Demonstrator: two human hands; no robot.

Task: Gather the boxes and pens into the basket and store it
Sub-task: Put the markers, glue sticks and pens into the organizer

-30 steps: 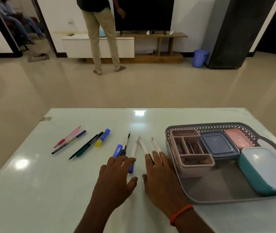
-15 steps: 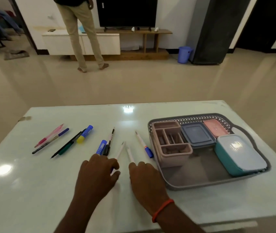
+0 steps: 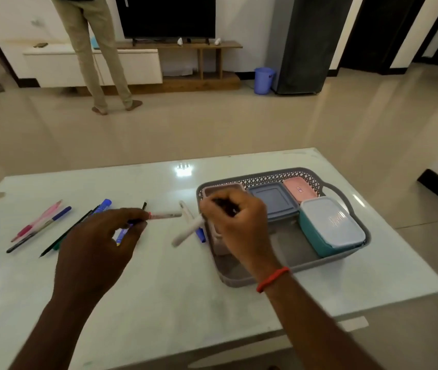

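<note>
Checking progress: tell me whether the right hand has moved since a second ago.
Yes. The right hand has lifted off the table and shifted right, over the basket, gripping a white pen.

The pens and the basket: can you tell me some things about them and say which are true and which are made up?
1. Each hand holds a white pen. True: the left hand and the right hand each grip one.
2. The basket is empty. False: it holds lidded boxes, including a teal box.
3. The pink pen lies on the table. True.
4. The blue bucket stands on the table. False: it stands on the floor.
</note>
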